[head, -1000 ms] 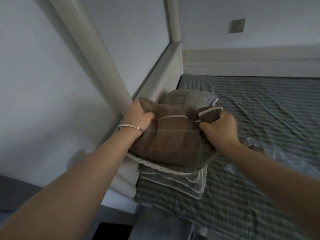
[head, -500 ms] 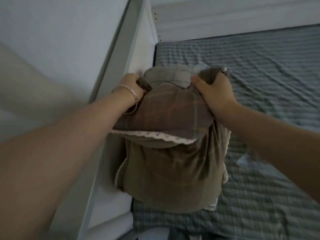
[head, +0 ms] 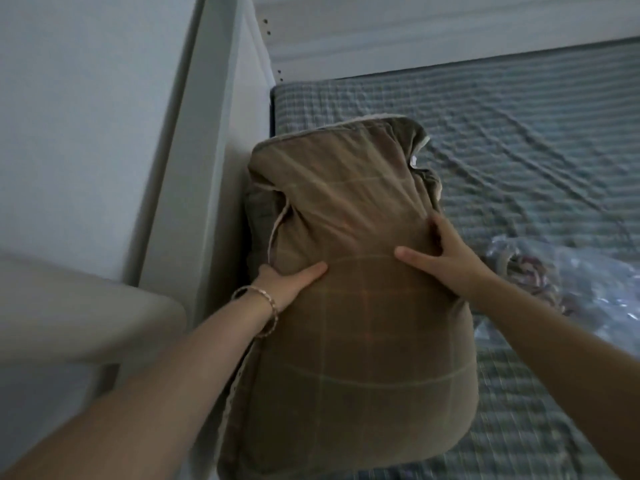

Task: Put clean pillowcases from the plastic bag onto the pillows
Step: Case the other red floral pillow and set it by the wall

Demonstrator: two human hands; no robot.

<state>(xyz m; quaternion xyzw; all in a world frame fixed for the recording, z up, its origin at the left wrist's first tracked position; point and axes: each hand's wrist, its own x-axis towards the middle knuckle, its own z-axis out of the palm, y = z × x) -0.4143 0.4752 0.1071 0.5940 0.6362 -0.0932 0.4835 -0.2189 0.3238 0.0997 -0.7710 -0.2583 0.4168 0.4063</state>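
Our left hand (head: 287,282) grips the left edge of the pillow (head: 349,306), thumb laid across the front of the brown plaid pillowcase (head: 346,216), the other fingers hidden behind the edge, so we call it a grasp on the pillow's side. Our right hand (head: 446,261) presses flat on the right front of the pillow, fingers spread, thumb pointing left; it bears on the fabric with the palm and we see no pinch, so it reads as loose rather than clenched. A beaded bracelet (head: 266,306) sits on the left wrist. The pillowcase covers the whole visible pillow, bunched and wrinkled near the top, with a pale piped seam running down its upper left side and a lace-like trim along the lower left edge. The pillow stands on end, tilted, at the left edge of the bed, leaning against the white bed frame panel (head: 239,140). Under and beside it lies the grey-green striped sheet (head: 502,126), creased. Just right of the right forearm, on the sheet, sits the clear plastic bag (head: 571,282) with patterned fabric inside. A blurred pale rail (head: 86,306) crosses the lower left.
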